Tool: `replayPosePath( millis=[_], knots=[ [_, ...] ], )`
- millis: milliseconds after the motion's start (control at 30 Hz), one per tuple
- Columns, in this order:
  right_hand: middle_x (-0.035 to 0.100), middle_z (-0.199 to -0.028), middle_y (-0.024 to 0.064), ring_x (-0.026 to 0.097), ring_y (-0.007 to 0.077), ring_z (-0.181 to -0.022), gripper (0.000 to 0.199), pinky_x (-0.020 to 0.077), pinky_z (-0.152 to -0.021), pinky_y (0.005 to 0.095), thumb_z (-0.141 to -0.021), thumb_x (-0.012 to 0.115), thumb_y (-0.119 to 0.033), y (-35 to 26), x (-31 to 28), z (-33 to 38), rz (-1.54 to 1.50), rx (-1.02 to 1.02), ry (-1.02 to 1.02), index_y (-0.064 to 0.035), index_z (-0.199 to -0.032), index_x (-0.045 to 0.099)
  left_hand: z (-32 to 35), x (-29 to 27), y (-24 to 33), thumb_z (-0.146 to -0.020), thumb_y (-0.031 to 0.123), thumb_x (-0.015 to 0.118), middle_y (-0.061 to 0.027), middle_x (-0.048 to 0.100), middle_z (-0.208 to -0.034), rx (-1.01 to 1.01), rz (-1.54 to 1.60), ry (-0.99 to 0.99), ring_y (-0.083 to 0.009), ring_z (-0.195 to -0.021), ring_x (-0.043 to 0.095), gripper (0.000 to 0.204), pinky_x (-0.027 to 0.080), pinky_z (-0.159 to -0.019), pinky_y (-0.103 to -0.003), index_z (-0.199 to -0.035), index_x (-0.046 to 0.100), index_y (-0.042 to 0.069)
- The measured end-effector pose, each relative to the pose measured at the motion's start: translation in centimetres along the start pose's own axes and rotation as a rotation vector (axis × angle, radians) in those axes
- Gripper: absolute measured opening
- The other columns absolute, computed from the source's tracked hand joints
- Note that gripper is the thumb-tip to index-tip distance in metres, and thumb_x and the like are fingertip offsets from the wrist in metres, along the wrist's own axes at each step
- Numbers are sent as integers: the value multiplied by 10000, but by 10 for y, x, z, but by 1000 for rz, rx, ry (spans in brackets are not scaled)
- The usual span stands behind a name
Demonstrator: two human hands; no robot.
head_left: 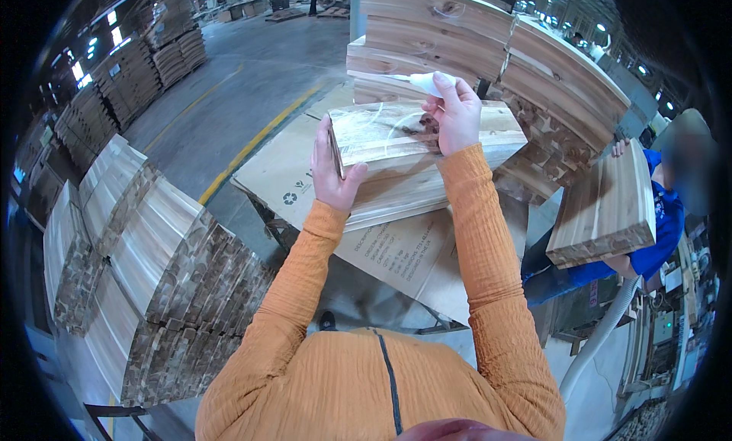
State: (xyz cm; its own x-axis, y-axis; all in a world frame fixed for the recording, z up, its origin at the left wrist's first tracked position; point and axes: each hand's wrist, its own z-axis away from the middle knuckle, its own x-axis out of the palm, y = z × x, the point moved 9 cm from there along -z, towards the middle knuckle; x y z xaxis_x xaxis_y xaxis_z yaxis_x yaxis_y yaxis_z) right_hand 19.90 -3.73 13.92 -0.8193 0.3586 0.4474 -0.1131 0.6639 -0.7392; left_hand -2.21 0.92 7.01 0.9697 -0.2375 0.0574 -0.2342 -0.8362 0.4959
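Wooden, likely heavy and stiff, best gripped endwise, the board stack (415, 163) lies on the worktop (278, 155), left hand (333, 170) spread against its left end, right hand (459, 113) clamped on a white bottle (422, 83) above it.

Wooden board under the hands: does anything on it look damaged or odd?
A dark brown patch on the wooden board, beside the right hand, stands out against the paler wood. Whether it is damage or a natural knot, I cannot tell.
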Motion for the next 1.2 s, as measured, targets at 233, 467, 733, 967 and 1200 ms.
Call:
replayPosePath(
  millis=[233, 467, 733, 967, 1200],
  knots=[
    [592, -735, 51, 556, 109, -603, 184, 500, -539, 255, -860, 641, -185, 7, -11, -6, -163, 43, 89, -38, -904, 542, -48, -17, 13, -854, 569, 391, -143, 346, -1420, 148, -385, -407, -343, -1305, 299, 667, 230, -1051, -477, -1357, 416, 133],
    [596, -791, 39, 567, 119, -679, 173, 506, -619, 309, -869, 620, -185, 7, -15, -7, -121, 65, 94, -48, -938, 539, -62, 27, 35, -832, 683, 345, -112, 311, -1449, 407, -1003, -890, -371, -1353, 190, 658, 128, -1068, -585, -1340, 453, 280],
    [602, -766, 55, 572, 121, -660, 163, 509, -594, 278, -883, 606, -182, 6, -13, -8, -138, 33, 65, -38, -929, 547, -75, 32, 15, -831, 693, 330, -113, 274, -1471, 220, -873, -992, -373, -1361, 171, 672, 125, -1071, -576, -1355, 432, 284],
    [601, -772, 54, 569, 117, -666, 156, 509, -597, 273, -888, 596, -171, 7, -13, -9, -92, 36, 65, -32, -945, 554, -74, 41, 16, -842, 668, 340, -121, 273, -1471, 203, -881, -1054, -377, -1357, 177, 636, 130, -1069, -566, -1353, 435, 300],
    [618, -769, 59, 574, 102, -627, 175, 500, -566, 247, -858, 635, -173, 8, -12, -9, -100, 25, 70, -27, -926, 566, -77, 29, 8, -841, 661, 352, -117, 277, -1468, 167, -835, -1006, -371, -1361, 167, 620, 129, -1071, -565, -1341, 449, 307]
  ],
)
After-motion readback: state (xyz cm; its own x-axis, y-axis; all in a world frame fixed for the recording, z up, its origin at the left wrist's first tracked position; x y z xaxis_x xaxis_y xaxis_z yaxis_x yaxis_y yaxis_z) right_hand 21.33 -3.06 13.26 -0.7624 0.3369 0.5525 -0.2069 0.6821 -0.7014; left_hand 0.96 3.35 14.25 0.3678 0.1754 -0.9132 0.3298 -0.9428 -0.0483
